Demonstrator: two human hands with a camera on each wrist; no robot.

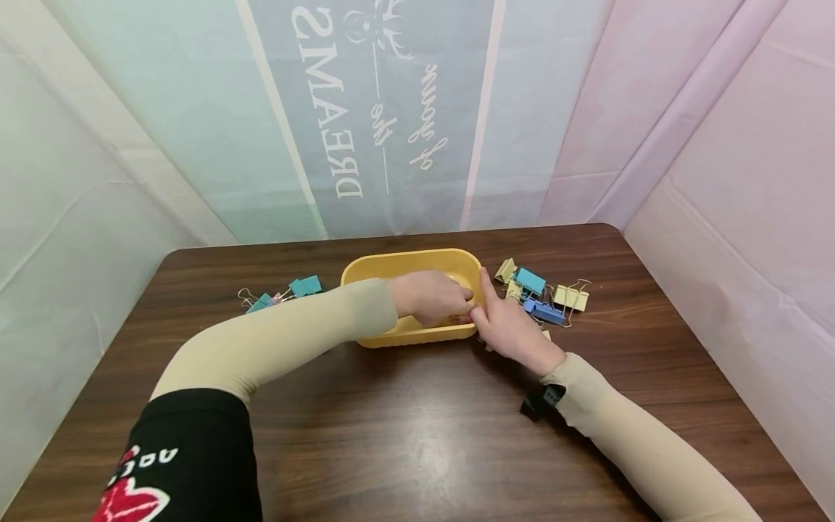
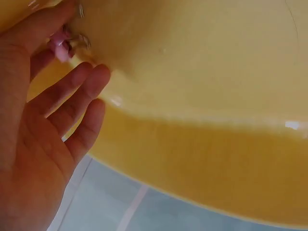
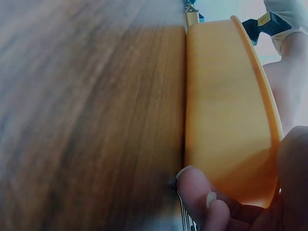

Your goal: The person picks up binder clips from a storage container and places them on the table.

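Observation:
A yellow plastic tub (image 1: 417, 337) stands on the table. My left hand (image 1: 430, 296) reaches down inside it, toward the right end. In the left wrist view, a small pink binder clip (image 2: 61, 45) with wire handles sits between the thumb and index finger of that hand (image 2: 43, 115), its other fingers loosely bent. My right hand (image 1: 512, 326) grips the tub's right end at the front corner, index finger along the rim. From the right wrist, curled fingertips (image 3: 192, 187) show low against the tub's outer wall (image 3: 226, 106).
Blue and pale yellow binder clips (image 1: 544, 310) lie in a pile right of the tub, close by my right hand. Further clips, mostly teal (image 1: 305, 286), are at its left, partly behind my left sleeve. Fabric walls (image 1: 404, 210) border the dark wooden table (image 1: 417, 449).

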